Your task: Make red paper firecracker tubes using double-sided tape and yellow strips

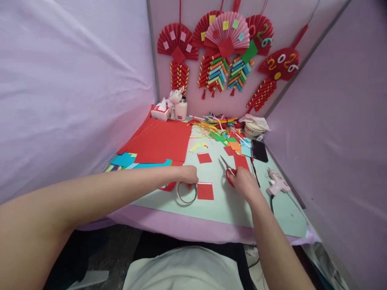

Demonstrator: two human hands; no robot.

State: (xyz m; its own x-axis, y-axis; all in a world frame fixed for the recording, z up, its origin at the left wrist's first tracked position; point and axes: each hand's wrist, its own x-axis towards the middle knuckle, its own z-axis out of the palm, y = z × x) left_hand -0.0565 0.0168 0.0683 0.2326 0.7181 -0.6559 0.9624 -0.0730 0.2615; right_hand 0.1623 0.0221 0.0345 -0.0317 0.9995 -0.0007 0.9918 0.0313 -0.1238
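My left hand (189,175) rests curled on the pale green mat (223,203), fingers on the rim of a clear tape roll (186,193). A small red paper square (205,191) lies just right of the roll, and another red square (204,158) lies farther back. My right hand (244,181) is closed over the red handles of a pair of scissors (227,168), whose blades point back and to the left.
A stack of red paper sheets (163,140) lies at back left over blue sheets (123,160). Coloured scraps and strips (225,135), a bowl (253,129), a black phone (259,151), a glue gun (276,184), a tissue box (161,112). Paper fans (229,36) hang on the wall.
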